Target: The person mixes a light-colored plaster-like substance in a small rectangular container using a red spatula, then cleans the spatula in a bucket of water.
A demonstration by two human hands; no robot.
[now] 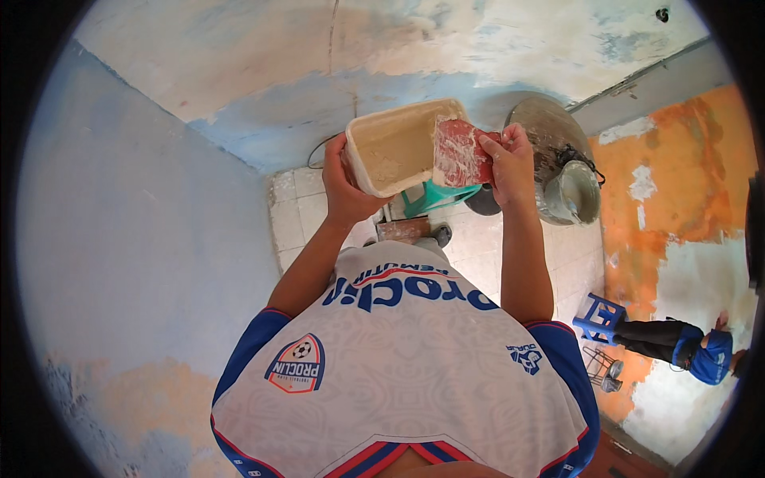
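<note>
My left hand (349, 188) grips the near left corner of a cream plastic tub (409, 113), its thumb along the near side. The tub is tilted so that its inside shows, with a smear of pale filler paste (387, 169) on the bottom. Between the thumb and fingers of my right hand (511, 161) is a red flat putty spreader (463, 152), streaked with pale paste. The spreader overlaps the tub's right end and hides that part of the rim. Both hands are held out in front of my chest.
Below the tub stands a green plastic stool (439, 197) on the tiled floor (305, 206). A round table (541, 128) at right bears a grey bucket (572, 194). Patchy walls (287, 54) enclose the corner. Another person (687, 349) stands on a blue stool (599, 319) at far right.
</note>
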